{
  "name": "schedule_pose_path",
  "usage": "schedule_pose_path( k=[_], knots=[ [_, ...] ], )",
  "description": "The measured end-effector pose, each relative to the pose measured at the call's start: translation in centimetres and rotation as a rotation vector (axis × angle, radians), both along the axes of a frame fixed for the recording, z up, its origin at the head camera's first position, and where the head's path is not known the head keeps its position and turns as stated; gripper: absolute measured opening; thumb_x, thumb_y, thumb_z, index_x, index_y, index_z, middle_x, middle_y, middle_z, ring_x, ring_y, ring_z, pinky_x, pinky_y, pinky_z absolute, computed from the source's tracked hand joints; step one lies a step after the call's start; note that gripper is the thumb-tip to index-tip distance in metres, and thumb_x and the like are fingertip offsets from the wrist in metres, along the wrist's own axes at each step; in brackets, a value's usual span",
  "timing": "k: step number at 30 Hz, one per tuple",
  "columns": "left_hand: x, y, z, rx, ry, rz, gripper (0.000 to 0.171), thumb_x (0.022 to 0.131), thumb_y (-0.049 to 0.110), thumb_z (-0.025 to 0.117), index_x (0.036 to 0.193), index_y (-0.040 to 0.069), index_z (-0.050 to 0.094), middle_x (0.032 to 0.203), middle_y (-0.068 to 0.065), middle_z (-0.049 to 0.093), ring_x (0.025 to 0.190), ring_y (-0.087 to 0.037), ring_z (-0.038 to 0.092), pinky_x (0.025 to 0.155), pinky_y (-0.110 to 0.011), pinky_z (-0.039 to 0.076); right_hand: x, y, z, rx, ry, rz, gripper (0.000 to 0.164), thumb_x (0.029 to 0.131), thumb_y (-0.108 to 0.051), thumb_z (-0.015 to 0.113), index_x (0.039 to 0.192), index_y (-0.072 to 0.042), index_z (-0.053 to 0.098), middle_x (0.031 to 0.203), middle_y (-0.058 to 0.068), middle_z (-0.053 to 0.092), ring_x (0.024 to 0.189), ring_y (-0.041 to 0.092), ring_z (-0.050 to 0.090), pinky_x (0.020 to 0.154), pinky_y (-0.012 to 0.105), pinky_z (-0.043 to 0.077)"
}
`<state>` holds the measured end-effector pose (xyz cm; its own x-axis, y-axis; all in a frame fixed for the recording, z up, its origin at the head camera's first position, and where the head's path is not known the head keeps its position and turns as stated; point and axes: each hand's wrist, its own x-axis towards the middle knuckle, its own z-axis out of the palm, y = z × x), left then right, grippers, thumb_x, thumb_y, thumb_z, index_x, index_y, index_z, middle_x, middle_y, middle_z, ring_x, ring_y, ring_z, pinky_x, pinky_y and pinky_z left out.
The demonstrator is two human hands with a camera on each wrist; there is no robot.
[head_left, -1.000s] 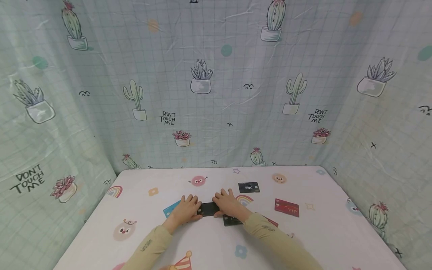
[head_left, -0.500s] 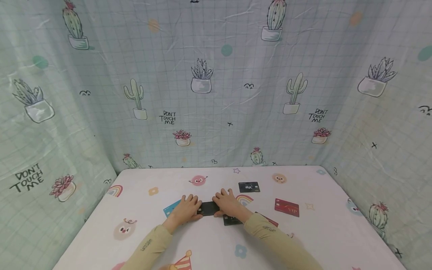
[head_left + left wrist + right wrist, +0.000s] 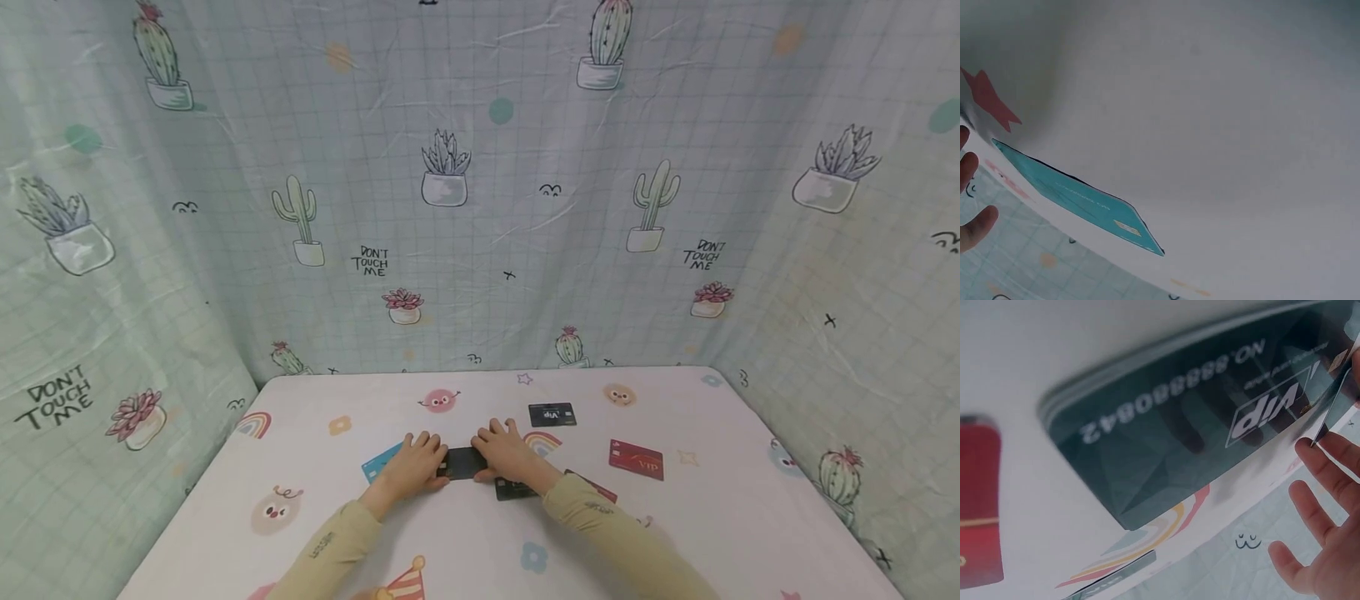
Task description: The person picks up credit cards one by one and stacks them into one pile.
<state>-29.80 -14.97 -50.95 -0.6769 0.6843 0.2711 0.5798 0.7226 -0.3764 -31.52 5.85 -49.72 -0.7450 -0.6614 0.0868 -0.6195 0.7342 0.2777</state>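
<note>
In the head view, a black card (image 3: 466, 463) lies between my two hands in the middle of the table. My left hand (image 3: 411, 467) pinches its left end, thumb at the near edge and fingers bent over the far side. At the other end, my right hand (image 3: 510, 457) pinches it too. The right wrist view shows a fingertip against that card's edge (image 3: 1330, 409). Partly under the left hand is a blue card (image 3: 1079, 194). Beneath the right wrist lies a black VIP card (image 3: 1172, 419), partly covered in the head view.
Farther back lies another black VIP card (image 3: 552, 415). A red VIP card (image 3: 636, 459) rests to the right, and a second red card (image 3: 596, 483) is mostly hidden by the right sleeve. A cactus-print curtain (image 3: 480, 250) surrounds the white patterned table (image 3: 315, 467).
The camera view has shifted very slightly. Both hands keep their hold on the black card, and the other cards stay where they were.
</note>
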Motion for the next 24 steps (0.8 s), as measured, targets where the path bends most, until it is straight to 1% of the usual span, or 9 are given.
schedule_pose_path(
  k=[4, 8, 17, 21, 24],
  knots=[
    [0.05, 0.04, 0.09, -0.004, -0.003, -0.002, 0.047, 0.077, 0.052, 0.059, 0.099, 0.011, 0.056, 0.095, -0.003, 0.055, 0.087, -0.019, 0.048, 0.073, -0.039, 0.042, 0.13, 0.05, 0.00, 0.009, 0.017, 0.006, 0.057, 0.074, -0.063, 0.052, 0.110, -0.019, 0.053, 0.103, -0.004, 0.054, 0.095, 0.016, 0.043, 0.086, 0.042, 0.037],
    [0.10, 0.06, 0.10, -0.010, -0.014, -0.006, 0.047, 0.078, 0.051, 0.057, 0.102, 0.012, 0.055, 0.096, -0.003, 0.054, 0.088, -0.019, 0.048, 0.074, -0.039, 0.042, 0.31, 0.08, 0.10, 0.008, 0.012, 0.005, 0.056, 0.075, -0.063, 0.052, 0.110, -0.019, 0.053, 0.103, -0.004, 0.054, 0.095, 0.016, 0.043, 0.086, 0.042, 0.037],
    [-0.02, -0.10, -0.02, 0.018, -0.049, -0.017, 0.052, 0.077, 0.053, 0.057, 0.107, 0.011, 0.055, 0.095, -0.003, 0.053, 0.088, -0.020, 0.048, 0.076, -0.042, 0.041, 0.35, 0.01, 0.11, -0.002, 0.006, 0.005, 0.056, 0.076, -0.062, 0.052, 0.111, -0.019, 0.053, 0.105, -0.003, 0.054, 0.096, 0.017, 0.043, 0.086, 0.043, 0.037],
    [-0.10, -0.23, -0.22, 0.029, -0.029, -0.034, 0.051, 0.076, 0.053, 0.058, 0.106, 0.012, 0.056, 0.093, -0.003, 0.052, 0.087, -0.019, 0.047, 0.074, -0.041, 0.041, 0.40, 0.03, -0.02, 0.000, 0.018, 0.001, 0.056, 0.076, -0.062, 0.051, 0.111, -0.019, 0.053, 0.105, -0.003, 0.054, 0.095, 0.016, 0.043, 0.085, 0.042, 0.037],
    [-0.02, -0.26, -0.13, 0.024, -0.025, -0.031, 0.050, 0.076, 0.054, 0.058, 0.104, 0.012, 0.055, 0.093, -0.003, 0.051, 0.086, -0.019, 0.047, 0.074, -0.041, 0.041, 0.44, 0.01, -0.06, -0.007, 0.019, -0.001, 0.056, 0.077, -0.061, 0.052, 0.112, -0.018, 0.054, 0.105, -0.003, 0.054, 0.094, 0.016, 0.043, 0.085, 0.042, 0.037]
  ],
)
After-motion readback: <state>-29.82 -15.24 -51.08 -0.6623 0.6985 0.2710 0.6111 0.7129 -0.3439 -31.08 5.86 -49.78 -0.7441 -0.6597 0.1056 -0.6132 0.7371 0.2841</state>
